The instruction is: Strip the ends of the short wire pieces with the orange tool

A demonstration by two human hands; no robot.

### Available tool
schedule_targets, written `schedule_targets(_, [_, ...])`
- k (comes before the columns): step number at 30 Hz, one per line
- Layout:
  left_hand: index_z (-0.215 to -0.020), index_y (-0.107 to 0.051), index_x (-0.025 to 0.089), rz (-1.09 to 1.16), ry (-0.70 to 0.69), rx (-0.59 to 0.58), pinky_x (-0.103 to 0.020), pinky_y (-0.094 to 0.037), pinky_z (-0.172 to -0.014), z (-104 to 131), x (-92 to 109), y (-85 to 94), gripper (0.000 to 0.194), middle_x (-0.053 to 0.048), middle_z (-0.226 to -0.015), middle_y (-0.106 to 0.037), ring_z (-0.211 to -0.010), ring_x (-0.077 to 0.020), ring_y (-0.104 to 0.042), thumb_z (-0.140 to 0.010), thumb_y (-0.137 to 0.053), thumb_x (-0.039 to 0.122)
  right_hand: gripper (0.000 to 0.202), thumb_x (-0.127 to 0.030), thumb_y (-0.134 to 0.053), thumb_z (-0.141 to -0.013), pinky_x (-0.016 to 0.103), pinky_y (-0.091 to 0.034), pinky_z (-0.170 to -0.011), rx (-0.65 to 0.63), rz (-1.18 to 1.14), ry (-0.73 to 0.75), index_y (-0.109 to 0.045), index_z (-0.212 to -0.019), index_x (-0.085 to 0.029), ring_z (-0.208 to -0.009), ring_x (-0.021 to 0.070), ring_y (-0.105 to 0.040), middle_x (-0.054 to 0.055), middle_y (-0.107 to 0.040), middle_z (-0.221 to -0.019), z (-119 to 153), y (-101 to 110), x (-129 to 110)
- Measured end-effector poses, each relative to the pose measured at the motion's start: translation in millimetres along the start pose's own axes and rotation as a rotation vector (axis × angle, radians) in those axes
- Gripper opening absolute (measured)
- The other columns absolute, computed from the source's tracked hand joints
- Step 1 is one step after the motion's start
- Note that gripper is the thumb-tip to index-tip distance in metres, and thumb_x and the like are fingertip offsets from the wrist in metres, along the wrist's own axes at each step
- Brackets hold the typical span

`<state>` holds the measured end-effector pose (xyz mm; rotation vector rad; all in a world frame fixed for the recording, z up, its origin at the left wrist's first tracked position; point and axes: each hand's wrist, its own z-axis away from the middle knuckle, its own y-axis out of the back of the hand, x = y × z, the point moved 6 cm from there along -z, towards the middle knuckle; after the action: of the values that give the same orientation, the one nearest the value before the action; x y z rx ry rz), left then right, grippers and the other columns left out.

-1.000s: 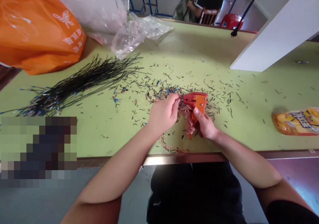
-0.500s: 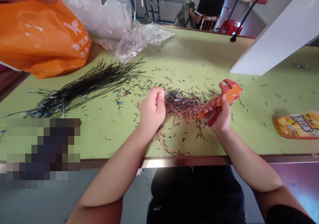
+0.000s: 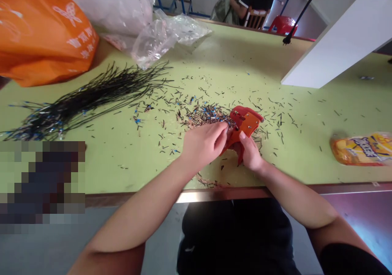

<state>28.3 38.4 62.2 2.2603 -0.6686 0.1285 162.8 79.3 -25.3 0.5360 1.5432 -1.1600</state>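
My right hand (image 3: pixel 251 152) is closed around the handles of an orange-red wire stripper (image 3: pixel 249 122), its head tilted up over the table. Beside the tool's jaws, my left hand (image 3: pixel 205 142) is closed in a pinch; what its fingers hold is hidden or too small to make out. Just behind both hands lies a pile of wire scraps (image 3: pixel 205 112), black and copper with blue bits. Farther left rests a bundle of long black wires (image 3: pixel 101 93), with blue tips at its near end.
An orange bag (image 3: pixel 45 38) and crumpled clear plastic (image 3: pixel 159 38) stand at the back left. A white panel (image 3: pixel 330 42) rises at the right, near a hanging plug (image 3: pixel 287 39). A yellow snack packet (image 3: pixel 361 149) lies at right. A person (image 3: pixel 240 7) sits beyond the table.
My right hand has brought the wire stripper left and down, and my left hand has moved right to meet its jaws. The view has shifted slightly.
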Motion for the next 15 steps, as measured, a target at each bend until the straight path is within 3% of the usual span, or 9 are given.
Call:
schedule_targets(5, [-0.092,-0.065,0.02,0.005,-0.004,-0.044,-0.028,-0.027,-0.05,2,5,-1.8,0.018,0.001,-0.063,-0.067,-0.053,-0.0112,-0.056,-0.101,-0.05,0.02,0.05,-0.072,-0.064,-0.09,0.046,-0.065,-0.084,0.042,0.027,0.017,-0.064,-0.104,-0.024,-0.099,0.0279,-0.075,0.006,-0.075,-0.093,0,10,6])
schedule_targets(15, [-0.086,-0.062,0.02,0.032,-0.052,-0.058,-0.028,-0.026,-0.049,0,13,1.7,0.019,0.003,-0.06,-0.062,-0.05,-0.011,-0.051,-0.1,-0.05,0.017,0.055,-0.075,-0.062,-0.088,0.044,-0.061,-0.091,0.128,0.127,0.037,-0.066,-0.109,-0.024,-0.098,0.0259,-0.072,0.006,-0.074,-0.098,2,16,9])
